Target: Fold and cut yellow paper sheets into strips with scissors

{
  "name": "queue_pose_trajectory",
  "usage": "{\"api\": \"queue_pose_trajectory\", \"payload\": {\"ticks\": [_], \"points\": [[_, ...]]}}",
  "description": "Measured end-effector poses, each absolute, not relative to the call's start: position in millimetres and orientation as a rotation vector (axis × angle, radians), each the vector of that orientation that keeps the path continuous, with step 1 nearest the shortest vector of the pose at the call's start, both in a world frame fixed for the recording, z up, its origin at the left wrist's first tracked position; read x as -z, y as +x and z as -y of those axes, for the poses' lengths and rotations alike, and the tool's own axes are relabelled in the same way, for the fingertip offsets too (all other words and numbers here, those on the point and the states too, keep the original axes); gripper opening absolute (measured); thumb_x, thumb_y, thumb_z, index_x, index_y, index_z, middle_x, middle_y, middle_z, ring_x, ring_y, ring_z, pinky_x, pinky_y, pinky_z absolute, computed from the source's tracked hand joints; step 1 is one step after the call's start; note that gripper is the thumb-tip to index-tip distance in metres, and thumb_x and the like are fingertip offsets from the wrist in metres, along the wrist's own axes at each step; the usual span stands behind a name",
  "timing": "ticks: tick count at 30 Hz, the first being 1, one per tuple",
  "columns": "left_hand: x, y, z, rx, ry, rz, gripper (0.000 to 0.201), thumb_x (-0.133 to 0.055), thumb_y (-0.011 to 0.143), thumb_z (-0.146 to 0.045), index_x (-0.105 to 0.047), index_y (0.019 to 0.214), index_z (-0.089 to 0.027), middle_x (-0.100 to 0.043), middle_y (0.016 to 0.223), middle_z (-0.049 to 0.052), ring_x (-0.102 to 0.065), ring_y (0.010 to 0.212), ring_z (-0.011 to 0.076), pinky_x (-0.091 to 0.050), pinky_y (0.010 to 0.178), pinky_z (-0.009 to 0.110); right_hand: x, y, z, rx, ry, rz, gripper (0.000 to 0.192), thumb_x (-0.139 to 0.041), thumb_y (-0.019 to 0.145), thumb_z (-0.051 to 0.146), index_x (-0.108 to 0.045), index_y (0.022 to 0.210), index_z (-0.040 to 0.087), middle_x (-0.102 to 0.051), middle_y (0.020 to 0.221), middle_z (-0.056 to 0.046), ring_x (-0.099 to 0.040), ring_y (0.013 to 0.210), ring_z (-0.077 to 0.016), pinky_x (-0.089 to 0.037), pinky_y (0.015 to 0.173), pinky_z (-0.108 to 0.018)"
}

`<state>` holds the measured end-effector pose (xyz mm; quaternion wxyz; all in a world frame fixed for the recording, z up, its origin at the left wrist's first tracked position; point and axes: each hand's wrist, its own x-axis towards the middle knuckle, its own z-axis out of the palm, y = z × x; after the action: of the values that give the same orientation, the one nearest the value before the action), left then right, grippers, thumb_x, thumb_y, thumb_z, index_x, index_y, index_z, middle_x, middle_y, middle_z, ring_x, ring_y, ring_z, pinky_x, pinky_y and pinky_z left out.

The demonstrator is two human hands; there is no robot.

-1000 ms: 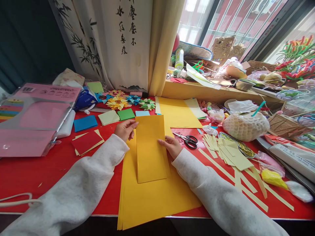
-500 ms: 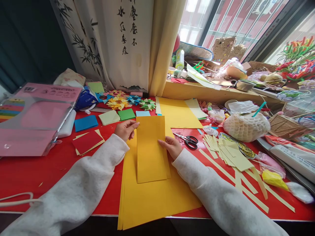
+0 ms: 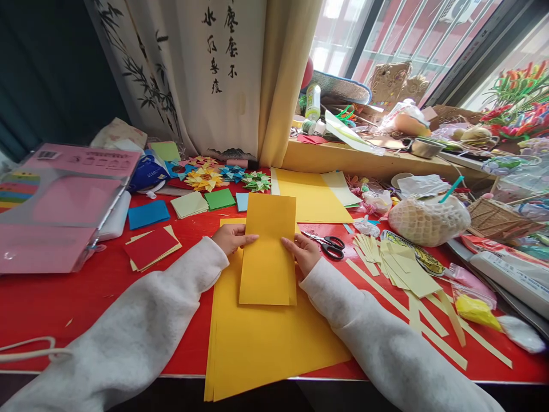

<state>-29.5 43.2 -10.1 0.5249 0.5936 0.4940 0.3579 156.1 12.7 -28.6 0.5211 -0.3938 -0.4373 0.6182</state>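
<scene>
Between my two hands is a folded sheet of yellow paper [image 3: 268,257], a tall rectangle raised above larger yellow sheets [image 3: 274,349]. My left hand [image 3: 231,237] pinches its left edge, thumb on the front and fingers behind. On the right edge, my right hand [image 3: 302,250] grips at about the same height, thumb also in front. The large sheets lie on the red table [image 3: 171,320] and stick out past its front edge. Black-handled scissors [image 3: 331,246] rest just beyond my right hand.
Left are red paper squares [image 3: 151,249], blue paper [image 3: 148,214] and a pink plastic package [image 3: 55,212]. Folded paper flowers [image 3: 203,177] sit at the back. Cream paper strips [image 3: 407,292] and a net-wrapped fruit [image 3: 429,219] with a straw lie right. A cluttered sill [image 3: 364,151] runs behind.
The folded yellow paper has tilted and its lower edge has risen slightly. My left hand has shifted down its left edge, level with my right hand.
</scene>
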Motion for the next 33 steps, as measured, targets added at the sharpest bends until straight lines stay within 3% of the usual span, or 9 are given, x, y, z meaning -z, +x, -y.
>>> {"api": "queue_pose_trajectory", "payload": {"ticks": [6, 11, 18, 21, 24, 26, 30, 33], "points": [[9.1, -29.4, -42.6, -0.877, 1.216, -1.114, 0.035, -0.067, 0.055, -0.034, -0.061, 0.083, -0.014, -0.065, 0.072, 0.003, -0.059, 0.061, 0.0156, -0.047, 0.05, 0.024, 29.3, 155.8, -12.0, -1.506, -0.976, 1.007, 0.027, -0.062, 0.061, 0.033, -0.053, 0.081, 0.017, -0.064, 0.075, -0.003, -0.06, 0.068, -0.0186, -0.047, 0.057, -0.029], [9.1, -27.3, -36.7, -0.676, 1.044, -1.08, 0.04, -0.071, 0.05, -0.03, -0.061, 0.086, -0.015, -0.065, 0.083, 0.006, -0.061, 0.075, 0.0203, -0.05, 0.058, 0.026, 27.3, 161.1, -16.2, -1.395, -1.003, 1.021, 0.029, -0.063, 0.059, 0.034, -0.054, 0.081, 0.017, -0.064, 0.074, -0.003, -0.06, 0.067, -0.0172, -0.047, 0.058, -0.028], [10.4, -26.2, -36.1, -0.707, 1.084, -1.09, 0.038, -0.071, 0.049, -0.029, -0.063, 0.083, -0.015, -0.067, 0.074, 0.003, -0.062, 0.071, 0.021, -0.052, 0.056, 0.027, 17.5, 171.0, -25.1, -1.339, -1.162, 1.193, 0.031, -0.058, 0.062, 0.04, -0.052, 0.083, 0.017, -0.062, 0.078, -0.004, -0.059, 0.068, -0.0162, -0.048, 0.059, -0.029], [9.4, -27.8, -39.5, -0.775, 1.102, -1.138, 0.035, -0.071, 0.049, -0.029, -0.063, 0.08, -0.014, -0.067, 0.072, 0.002, -0.062, 0.069, 0.0203, -0.052, 0.053, 0.026, 0.6, 197.4, -34.5, -1.133, -1.358, 1.491, 0.031, -0.056, 0.064, 0.038, -0.052, 0.086, 0.018, -0.061, 0.081, -0.005, -0.058, 0.074, -0.0169, -0.047, 0.061, -0.029], [10.7, -30.5, -43.6, -0.839, 1.098, -1.155, 0.035, -0.071, 0.049, -0.029, -0.063, 0.079, -0.014, -0.067, 0.072, 0.002, -0.062, 0.069, 0.0207, -0.052, 0.054, 0.028, -14.8, 236.5, -41.9, -0.561, -1.765, 2.011, 0.022, -0.054, 0.067, 0.031, -0.056, 0.084, 0.018, -0.061, 0.087, -0.006, -0.056, 0.082, -0.0177, -0.043, 0.069, -0.029], [12.9, -32.0, -46.2, -0.874, 1.091, -1.141, 0.035, -0.071, 0.049, -0.029, -0.062, 0.079, -0.014, -0.067, 0.073, 0.003, -0.061, 0.07, 0.0211, -0.052, 0.056, 0.03, -18.4, 258.8, -43.8, -0.312, -2.073, 2.267, 0.021, -0.053, 0.067, 0.027, -0.058, 0.086, 0.018, -0.06, 0.087, -0.006, -0.055, 0.08, -0.0182, -0.042, 0.066, -0.027], [17.2, -34.2, -50.2, -0.944, 1.085, -1.115, 0.036, -0.071, 0.049, -0.029, -0.062, 0.081, -0.014, -0.067, 0.076, 0.003, -0.061, 0.072, 0.0216, -0.052, 0.058, 0.03, -11.5, 275.6, -42.9, -0.231, -2.165, 2.408, 0.025, -0.06, 0.06, 0.023, -0.062, 0.084, 0.016, -0.058, 0.085, -0.009, -0.055, 0.075, -0.0195, -0.04, 0.065, -0.026], [17.2, -36.0, -51.9, -0.997, 1.092, -1.103, 0.035, -0.07, 0.05, -0.029, -0.061, 0.08, -0.014, -0.067, 0.076, 0.003, -0.061, 0.073, 0.0215, -0.052, 0.058, 0.029, -4.9, 270.5, -43.0, -0.101, -2.177, 2.409, 0.031, -0.058, 0.061, 0.023, -0.061, 0.09, 0.014, -0.052, 0.097, -0.014, -0.05, 0.088, -0.0236, -0.037, 0.074, -0.029]]}}
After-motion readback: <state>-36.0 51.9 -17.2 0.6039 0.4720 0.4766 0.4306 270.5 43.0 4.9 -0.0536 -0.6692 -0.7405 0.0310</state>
